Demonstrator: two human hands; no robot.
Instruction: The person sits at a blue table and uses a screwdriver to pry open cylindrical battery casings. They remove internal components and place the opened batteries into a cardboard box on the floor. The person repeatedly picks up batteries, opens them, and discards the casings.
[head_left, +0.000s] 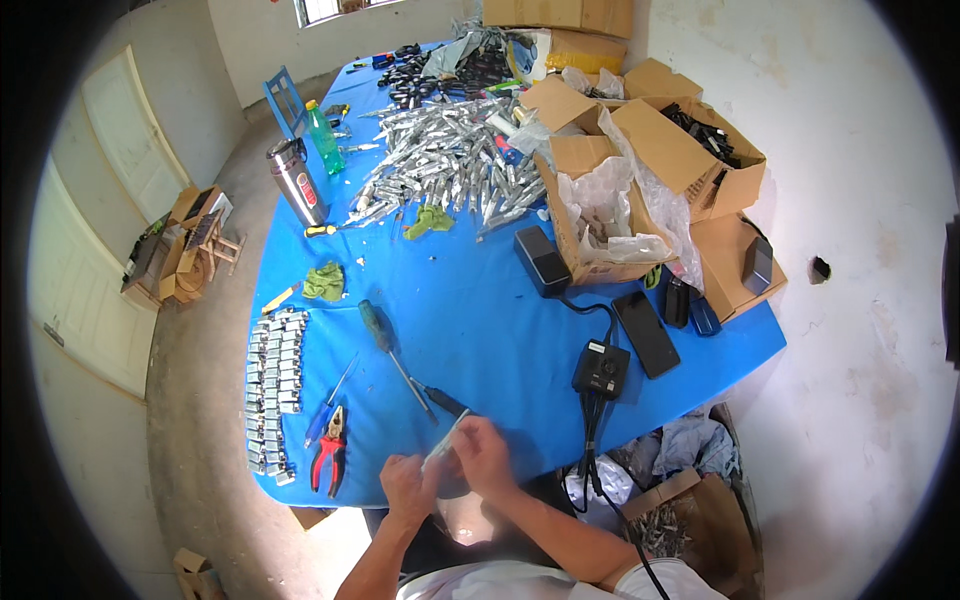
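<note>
Close to the table's near edge, both my hands are closed on a slim, pale silvery piece point(447, 437). My left hand point(408, 487) grips its lower end. My right hand point(483, 458) pinches it near the upper end, and the fingers cover part of it. Just beyond my right fingers is a thin black-handled tool point(443, 401); whether they touch it I cannot tell. A large screwdriver point(376, 328) with a dark green handle lies farther off. To the left are red-handled pliers point(329, 455) and a blue screwdriver point(321, 420).
Rows of small metal parts point(272, 390) line the left edge of the blue-covered table point(480, 340). A heap of silvery pieces point(450, 160) covers the far part. A steel flask point(297, 185), a green bottle point(323, 138), an opened carton point(600, 220), a phone point(647, 335) and a cabled black box point(601, 369) stand or lie around.
</note>
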